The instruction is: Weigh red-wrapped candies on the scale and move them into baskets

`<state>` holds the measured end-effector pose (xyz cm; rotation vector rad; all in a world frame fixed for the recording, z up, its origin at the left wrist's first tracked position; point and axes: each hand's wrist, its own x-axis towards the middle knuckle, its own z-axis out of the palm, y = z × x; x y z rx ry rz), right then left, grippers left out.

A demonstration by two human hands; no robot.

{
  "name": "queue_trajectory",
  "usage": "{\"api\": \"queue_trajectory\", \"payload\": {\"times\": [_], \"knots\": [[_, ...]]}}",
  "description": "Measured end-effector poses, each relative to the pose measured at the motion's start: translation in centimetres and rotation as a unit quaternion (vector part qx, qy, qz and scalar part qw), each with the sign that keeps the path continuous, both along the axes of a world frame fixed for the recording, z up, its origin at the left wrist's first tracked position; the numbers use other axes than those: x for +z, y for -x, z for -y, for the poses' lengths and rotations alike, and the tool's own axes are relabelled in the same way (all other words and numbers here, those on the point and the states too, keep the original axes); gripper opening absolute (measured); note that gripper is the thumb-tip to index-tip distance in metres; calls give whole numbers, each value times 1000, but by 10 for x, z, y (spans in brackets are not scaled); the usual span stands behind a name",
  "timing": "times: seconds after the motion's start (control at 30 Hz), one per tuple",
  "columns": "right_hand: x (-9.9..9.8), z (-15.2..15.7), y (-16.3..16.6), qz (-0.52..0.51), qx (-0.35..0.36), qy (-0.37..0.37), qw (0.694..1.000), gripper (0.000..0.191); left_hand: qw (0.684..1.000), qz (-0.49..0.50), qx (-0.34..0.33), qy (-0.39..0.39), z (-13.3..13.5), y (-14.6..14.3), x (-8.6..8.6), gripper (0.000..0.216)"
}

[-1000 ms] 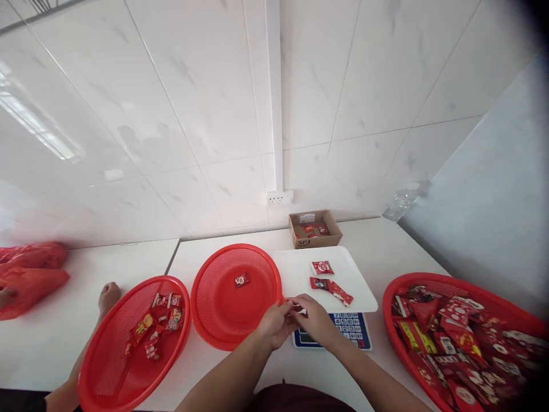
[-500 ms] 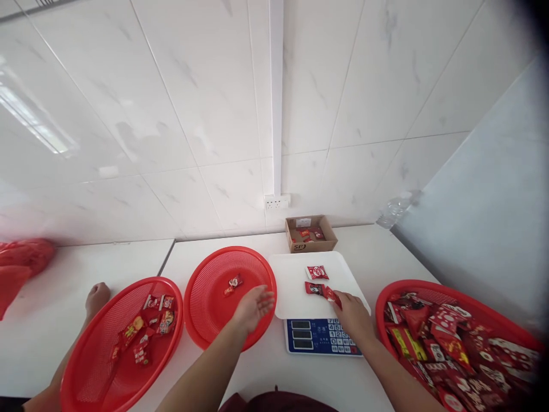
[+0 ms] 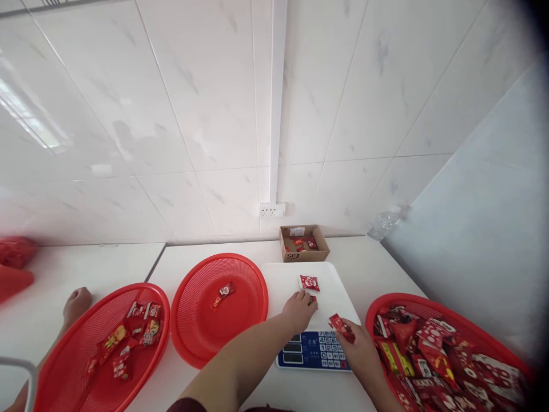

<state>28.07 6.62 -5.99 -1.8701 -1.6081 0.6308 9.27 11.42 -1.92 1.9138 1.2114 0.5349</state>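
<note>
Pinching a red packet (image 3: pixel 341 327) between closed fingers in the head view, the right hand (image 3: pixel 359 348) is by the near right corner of the pan (image 3: pixel 330 292). The left hand (image 3: pixel 299 312), fingers curled down, covers most of a dark packet (image 3: pixel 314 300) on the pan; I cannot tell whether it grips it. A white-ended packet (image 3: pixel 309 282) lies toward the pan's far edge. Beside the pan's left edge stands a basket (image 3: pixel 201 332).
</note>
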Motion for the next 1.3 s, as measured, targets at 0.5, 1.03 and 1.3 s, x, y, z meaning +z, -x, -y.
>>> {"api": "queue_trajectory", "payload": {"times": [0.5, 1.03, 1.3], "knots": [[25, 45, 15, -265, -51, 201, 942, 66, 904, 141, 404, 4, 54, 132, 34, 12], [50, 52, 68, -295, 131, 215, 922, 54, 782, 385, 410, 269, 82, 89, 31, 20], [34, 64, 33, -266, 58, 220, 937, 46, 770, 305, 526, 193, 65, 153, 29, 28]]}}
